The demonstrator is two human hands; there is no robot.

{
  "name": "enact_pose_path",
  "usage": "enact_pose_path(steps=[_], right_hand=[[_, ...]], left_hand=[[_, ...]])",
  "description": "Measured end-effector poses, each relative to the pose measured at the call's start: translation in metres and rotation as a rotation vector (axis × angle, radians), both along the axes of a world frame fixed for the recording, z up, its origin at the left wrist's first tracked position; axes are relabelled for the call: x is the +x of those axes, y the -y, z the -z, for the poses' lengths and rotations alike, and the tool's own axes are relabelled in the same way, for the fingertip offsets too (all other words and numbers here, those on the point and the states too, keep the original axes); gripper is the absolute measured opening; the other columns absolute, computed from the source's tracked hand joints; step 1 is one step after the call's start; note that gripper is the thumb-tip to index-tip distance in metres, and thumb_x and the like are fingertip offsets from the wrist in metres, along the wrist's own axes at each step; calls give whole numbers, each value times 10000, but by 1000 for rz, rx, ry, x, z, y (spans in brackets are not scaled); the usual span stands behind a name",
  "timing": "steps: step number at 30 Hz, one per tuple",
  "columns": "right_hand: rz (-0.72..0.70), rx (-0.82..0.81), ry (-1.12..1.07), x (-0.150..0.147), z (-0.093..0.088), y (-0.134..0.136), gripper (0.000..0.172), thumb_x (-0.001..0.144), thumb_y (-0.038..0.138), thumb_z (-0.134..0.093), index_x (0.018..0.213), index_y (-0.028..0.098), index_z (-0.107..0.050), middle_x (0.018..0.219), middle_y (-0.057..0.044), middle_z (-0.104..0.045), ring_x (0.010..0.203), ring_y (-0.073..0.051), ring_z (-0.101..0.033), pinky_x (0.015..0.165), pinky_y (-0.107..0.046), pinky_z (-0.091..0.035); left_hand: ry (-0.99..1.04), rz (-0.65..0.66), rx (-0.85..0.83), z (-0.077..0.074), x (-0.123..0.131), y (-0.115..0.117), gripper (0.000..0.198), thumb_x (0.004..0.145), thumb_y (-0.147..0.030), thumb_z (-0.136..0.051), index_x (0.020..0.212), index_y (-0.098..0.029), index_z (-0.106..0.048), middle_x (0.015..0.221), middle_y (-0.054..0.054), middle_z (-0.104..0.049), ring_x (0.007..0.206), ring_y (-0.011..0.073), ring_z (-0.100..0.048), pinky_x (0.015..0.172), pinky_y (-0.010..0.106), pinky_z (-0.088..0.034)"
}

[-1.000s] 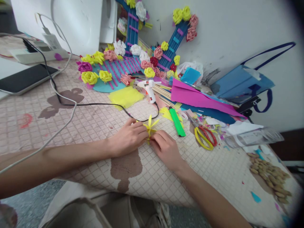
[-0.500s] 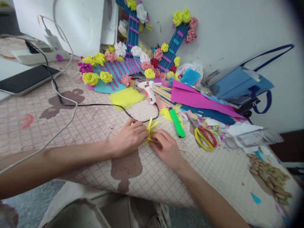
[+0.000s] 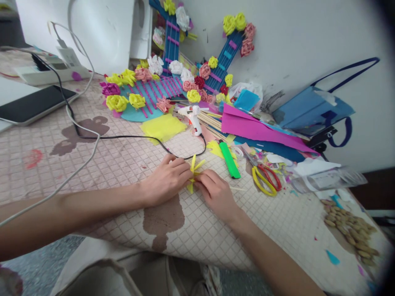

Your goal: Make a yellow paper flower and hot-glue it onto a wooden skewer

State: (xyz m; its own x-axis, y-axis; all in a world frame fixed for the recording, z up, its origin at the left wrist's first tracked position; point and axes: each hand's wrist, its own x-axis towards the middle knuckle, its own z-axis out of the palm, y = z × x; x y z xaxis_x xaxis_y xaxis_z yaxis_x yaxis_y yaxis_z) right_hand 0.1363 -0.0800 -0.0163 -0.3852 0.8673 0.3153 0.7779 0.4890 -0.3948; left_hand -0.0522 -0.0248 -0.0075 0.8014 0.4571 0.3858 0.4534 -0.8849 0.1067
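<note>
From where I stand, the flower (image 3: 193,163) looks like thin, matt paper, and the yellow sheet (image 3: 163,127) has the same dry, soft look, faintly see-through and creased. The roses (image 3: 116,103) are of crinkled, rough-looking paper; the magenta sheet (image 3: 256,128) seems stiffer, flat and matt. The sticks (image 3: 211,124) look like plain, unvarnished wood. The glue gun (image 3: 193,117) is smooth white plastic, the cutter (image 3: 228,158) bright green plastic with a slight sheen. The scissors (image 3: 264,181) pair grey metal blades with smooth plastic handles. Beneath, the cover (image 3: 120,164) looks like matt, quilted cloth. The peanuts (image 3: 348,230) have dull, rough shells.
</note>
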Motion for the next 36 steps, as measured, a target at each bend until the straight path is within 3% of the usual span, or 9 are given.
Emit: enact_pose_path(steps=[5, 15, 22, 36], right_hand=[[15, -14, -46, 1, 2, -1, 95, 899, 180, -474, 941, 183, -559, 955, -73, -585, 901, -193, -556, 789, -319, -479], [11, -14, 5, -1, -1, -1, 163, 917, 153, -414, 931, 187, -572, 915, -75, -593, 878, -199, -560, 776, -342, -484], [36, -35, -56, 0, 2, -2, 79, 895, 176, -479, 934, 185, -547, 936, -67, -572, 895, -195, -549, 788, -327, -482], [38, -1, 4, -2, 1, -2, 142, 916, 180, -429, 893, 182, -569, 902, -70, -588, 865, -193, -553, 769, -331, -480]], left_hand=[[-10, -16, 23, 1, 0, 0, 205, 939, -220, -414, 812, -148, -558, 804, 43, -574, 807, 201, -474, 755, 344, -308], [-4, -15, 8, -1, 0, 0, 174, 929, -219, -432, 830, -161, -562, 841, 44, -581, 839, 199, -484, 762, 347, -306], [-50, -27, 15, -1, 0, 0, 196, 941, -206, -413, 832, -147, -566, 829, 50, -575, 835, 201, -477, 776, 356, -306], [-21, -28, 4, -3, 0, 0, 197, 941, -228, -424, 837, -151, -573, 840, 47, -577, 851, 202, -481, 780, 354, -304]])
